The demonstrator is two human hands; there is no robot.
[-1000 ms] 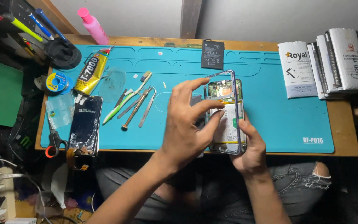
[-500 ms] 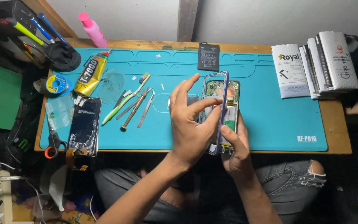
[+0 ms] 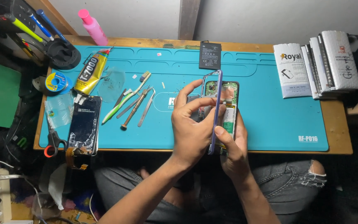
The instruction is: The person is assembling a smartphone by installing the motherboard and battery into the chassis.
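My left hand [image 3: 190, 128] grips a thin purple phone frame [image 3: 216, 108] that stands on edge, hinged up from an opened phone body [image 3: 229, 108]. The body shows a green circuit board and a white battery area. My right hand [image 3: 233, 146] supports the phone body from below, with its thumb on the frame's lower edge. Both hands hover over the teal work mat [image 3: 270, 112], near its front edge.
On the mat lie a black battery [image 3: 210, 54], a toothbrush, tweezers and a screwdriver [image 3: 134, 108], a yellow glue tube [image 3: 89, 74] and a cracked phone screen [image 3: 83, 123]. Scissors [image 3: 54, 141], a pink bottle [image 3: 92, 27] and white packets [image 3: 320, 62] sit at the edges.
The purple frame has swung up from lying on the phone body to standing on edge. Both hands have shifted slightly with it.
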